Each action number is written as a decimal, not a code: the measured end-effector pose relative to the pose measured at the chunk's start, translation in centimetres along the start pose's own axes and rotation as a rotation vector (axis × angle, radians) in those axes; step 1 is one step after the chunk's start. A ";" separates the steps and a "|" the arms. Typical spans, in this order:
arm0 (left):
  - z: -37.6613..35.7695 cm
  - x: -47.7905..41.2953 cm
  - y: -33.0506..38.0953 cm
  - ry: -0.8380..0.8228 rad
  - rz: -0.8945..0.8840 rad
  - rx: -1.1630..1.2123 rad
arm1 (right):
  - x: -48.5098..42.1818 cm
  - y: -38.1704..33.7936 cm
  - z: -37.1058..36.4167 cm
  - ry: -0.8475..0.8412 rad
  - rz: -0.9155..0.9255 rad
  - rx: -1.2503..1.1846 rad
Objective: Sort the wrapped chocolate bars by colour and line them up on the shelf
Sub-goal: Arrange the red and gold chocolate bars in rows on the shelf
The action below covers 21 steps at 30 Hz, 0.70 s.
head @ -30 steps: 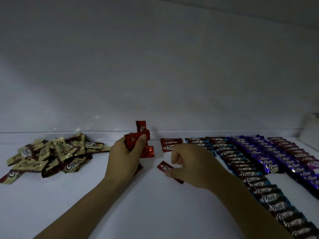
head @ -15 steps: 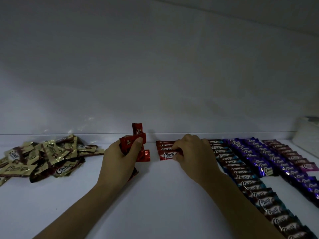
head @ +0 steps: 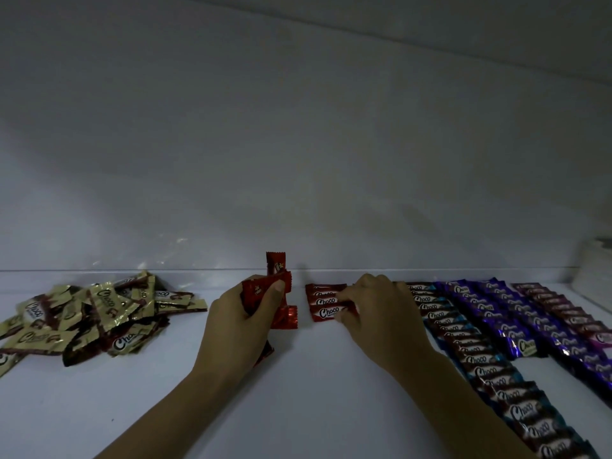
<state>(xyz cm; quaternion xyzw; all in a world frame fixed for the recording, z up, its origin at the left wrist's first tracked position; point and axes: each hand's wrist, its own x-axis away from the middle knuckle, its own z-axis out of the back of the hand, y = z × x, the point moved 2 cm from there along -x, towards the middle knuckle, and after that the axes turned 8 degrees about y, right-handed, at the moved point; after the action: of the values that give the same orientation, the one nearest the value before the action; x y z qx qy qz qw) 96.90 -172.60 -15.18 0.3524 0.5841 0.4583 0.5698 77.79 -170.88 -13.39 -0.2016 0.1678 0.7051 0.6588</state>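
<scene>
Nearest the camera, the left forearm (head: 159,415) and right forearm (head: 463,402) enter from the lower edge over the white shelf (head: 314,392). At lower right, the blue row (head: 480,361) of wrapped bars starts at the near edge and runs back toward the wall, each bar overlapping the next.

Mid-shelf:
- The left hand (head: 231,329) is held just above the shelf. Its grip is closed round a red bundle (head: 265,293) of several bars, thumb across the front. One bar stands upright out of the top, and another end sticks out to the right below the thumb.
- The right hand (head: 381,313) lies knuckles up, just right of the left hand. Its grip is narrow: thumb and curled fingers pinch the right end of the front red bar (head: 326,313).
- That bar is the nearest one in the short red row (head: 323,291), which lies flat between the two hands and just left of the blue row.

Further out:
- The gold pile (head: 92,316) lies unsorted at the left, well apart from the hands.
- The purple rows (head: 523,346) lie right of the blue row.
- The outermost row (head: 563,313) looks dark pink to maroon in the dim light.

Farthest, the back wall (head: 298,160) rises behind the shelf. A white object (head: 596,270) stands in the right rear corner, too dim to identify.
</scene>
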 end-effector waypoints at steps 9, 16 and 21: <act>0.0 0.0 0.0 0.011 -0.024 -0.027 | 0.0 0.1 -0.3 0.013 -0.017 0.014; -0.3 0.4 0.5 -0.201 -0.035 0.023 | -0.5 0.1 1.0 0.130 -0.103 -0.428; -0.5 0.8 0.5 -0.381 -0.051 -0.024 | -0.7 -1.6 2.6 -0.136 -0.284 -1.180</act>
<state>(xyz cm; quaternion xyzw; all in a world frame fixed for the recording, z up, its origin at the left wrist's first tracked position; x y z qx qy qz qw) 96.27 -171.72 -14.98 0.4111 0.4688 0.3758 0.6856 79.28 -170.06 -10.79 -0.5076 -0.3220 0.5958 0.5326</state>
